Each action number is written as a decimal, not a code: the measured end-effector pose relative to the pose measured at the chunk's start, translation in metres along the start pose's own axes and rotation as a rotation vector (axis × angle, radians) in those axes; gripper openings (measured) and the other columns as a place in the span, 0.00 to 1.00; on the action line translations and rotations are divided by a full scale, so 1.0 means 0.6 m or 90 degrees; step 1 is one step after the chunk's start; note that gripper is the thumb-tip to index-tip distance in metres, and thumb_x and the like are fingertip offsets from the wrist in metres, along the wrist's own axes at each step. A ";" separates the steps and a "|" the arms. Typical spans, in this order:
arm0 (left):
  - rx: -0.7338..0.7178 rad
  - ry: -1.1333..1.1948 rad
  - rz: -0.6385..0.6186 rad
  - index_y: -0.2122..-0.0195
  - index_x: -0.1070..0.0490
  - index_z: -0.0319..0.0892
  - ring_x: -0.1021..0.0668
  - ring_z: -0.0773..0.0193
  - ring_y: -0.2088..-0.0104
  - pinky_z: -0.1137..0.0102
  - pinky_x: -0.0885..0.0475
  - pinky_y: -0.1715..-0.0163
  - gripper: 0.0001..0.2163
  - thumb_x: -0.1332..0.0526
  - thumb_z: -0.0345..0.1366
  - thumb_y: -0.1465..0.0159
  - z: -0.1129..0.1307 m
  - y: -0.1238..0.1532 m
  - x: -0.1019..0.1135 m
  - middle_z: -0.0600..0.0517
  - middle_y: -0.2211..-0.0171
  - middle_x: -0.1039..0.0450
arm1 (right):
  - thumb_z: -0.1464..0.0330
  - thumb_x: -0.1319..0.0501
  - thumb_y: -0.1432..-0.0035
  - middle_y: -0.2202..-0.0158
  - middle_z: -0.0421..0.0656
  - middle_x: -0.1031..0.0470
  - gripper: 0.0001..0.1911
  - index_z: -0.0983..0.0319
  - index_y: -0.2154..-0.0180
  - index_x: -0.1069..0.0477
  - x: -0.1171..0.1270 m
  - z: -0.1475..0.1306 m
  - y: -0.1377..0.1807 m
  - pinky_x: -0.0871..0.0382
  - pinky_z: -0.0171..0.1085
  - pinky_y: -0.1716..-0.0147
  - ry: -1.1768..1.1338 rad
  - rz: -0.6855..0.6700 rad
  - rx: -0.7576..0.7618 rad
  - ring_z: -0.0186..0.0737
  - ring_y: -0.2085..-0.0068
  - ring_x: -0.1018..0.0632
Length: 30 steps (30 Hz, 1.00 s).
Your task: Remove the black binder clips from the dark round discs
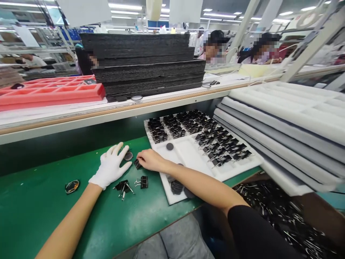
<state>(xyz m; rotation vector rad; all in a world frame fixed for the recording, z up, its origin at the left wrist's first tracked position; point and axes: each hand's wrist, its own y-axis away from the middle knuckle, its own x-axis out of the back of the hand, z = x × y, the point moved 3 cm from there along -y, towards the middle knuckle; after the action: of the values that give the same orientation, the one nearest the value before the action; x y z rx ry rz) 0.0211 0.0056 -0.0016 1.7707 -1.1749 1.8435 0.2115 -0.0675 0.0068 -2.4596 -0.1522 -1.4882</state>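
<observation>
Under striplights [125, 6], a clip [137, 164] is pinched by the right hand [151, 159]. Over green tabletop [104, 221], the left hand [110, 168] is spread.

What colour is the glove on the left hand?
The glove is white, seen best in the head view.

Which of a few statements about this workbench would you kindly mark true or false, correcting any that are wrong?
1. The left hand wears a white glove. True.
2. The right hand is gloved as well. False: it is bare.
3. The right hand touches a small black binder clip at the green tabletop. True.
4. The flat white foam tray of black clips lies to the person's left. False: it lies to the right.
5. A tall stack of flat black sheets stands on the shelf beyond the tabletop. True.
6. The red foam tray is right of that stack. False: it is on the left.
</observation>
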 end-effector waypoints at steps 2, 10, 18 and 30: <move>-0.014 0.022 -0.041 0.32 0.35 0.49 0.34 0.40 0.34 0.50 0.37 0.43 0.27 0.48 0.51 0.28 -0.002 -0.004 -0.006 0.42 0.31 0.37 | 0.73 0.43 0.32 0.59 0.46 0.17 0.12 0.62 0.58 0.20 -0.001 0.001 0.000 0.36 0.36 0.62 0.011 0.001 -0.002 0.43 0.59 0.19; 0.032 -0.041 -0.030 0.42 0.23 0.48 0.23 0.40 0.54 0.54 0.36 0.58 0.26 0.48 0.56 0.30 -0.002 0.015 0.014 0.40 0.55 0.21 | 0.72 0.45 0.31 0.57 0.44 0.17 0.14 0.60 0.55 0.20 0.012 -0.003 -0.003 0.35 0.35 0.62 0.037 -0.043 -0.011 0.43 0.57 0.19; -0.008 0.109 -0.068 0.42 0.25 0.48 0.22 0.46 0.51 0.56 0.32 0.53 0.23 0.44 0.54 0.31 -0.011 0.013 -0.011 0.45 0.48 0.21 | 0.75 0.38 0.42 0.61 0.45 0.16 0.10 0.60 0.64 0.17 0.031 -0.011 -0.043 0.34 0.34 0.65 0.062 -0.097 -0.069 0.45 0.58 0.18; 0.019 0.175 -0.087 0.48 0.24 0.46 0.23 0.50 0.52 0.58 0.33 0.54 0.19 0.36 0.51 0.34 -0.005 0.022 -0.015 0.47 0.53 0.22 | 0.62 0.39 0.31 0.52 0.53 0.21 0.17 0.64 0.47 0.23 0.019 0.009 -0.093 0.30 0.42 0.48 0.007 -0.018 -0.143 0.50 0.50 0.21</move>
<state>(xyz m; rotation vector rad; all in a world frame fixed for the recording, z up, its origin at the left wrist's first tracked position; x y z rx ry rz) 0.0113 0.0027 -0.0142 1.5109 -0.9058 1.9539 0.2092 -0.0130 0.0238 -2.6315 -0.0178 -1.6102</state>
